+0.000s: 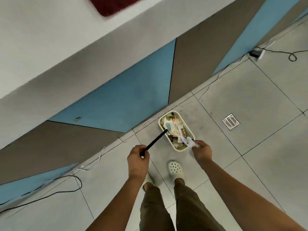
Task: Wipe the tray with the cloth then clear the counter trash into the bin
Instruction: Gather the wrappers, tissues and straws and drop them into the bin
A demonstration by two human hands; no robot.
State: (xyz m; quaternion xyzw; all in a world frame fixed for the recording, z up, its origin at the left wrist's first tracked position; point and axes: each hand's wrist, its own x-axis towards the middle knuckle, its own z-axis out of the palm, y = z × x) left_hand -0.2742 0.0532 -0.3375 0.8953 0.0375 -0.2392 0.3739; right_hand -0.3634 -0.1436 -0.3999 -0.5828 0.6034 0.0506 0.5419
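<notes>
Both hands sit low in the frame: left hand (138,158) pinches a stiff black stick (155,141), right hand (201,150) clutches crumpled white paper (190,142) (weightless, squashy, probably grab-anywhere stuff). Bin (177,148) sits on the floor at center, already stuffed with wrappers, directly under that paper.

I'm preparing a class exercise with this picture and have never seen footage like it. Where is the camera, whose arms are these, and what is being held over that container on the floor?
The one picture comes from a camera worn on a person's head, looking down, so the arms and shoes are that person's own. No machine is involved. The left hand grips a thin black stick. The right hand pinches crumpled white trash over a cream bin standing on the tiled floor and already full of wrappers. A floor drain lies nearby.
</notes>
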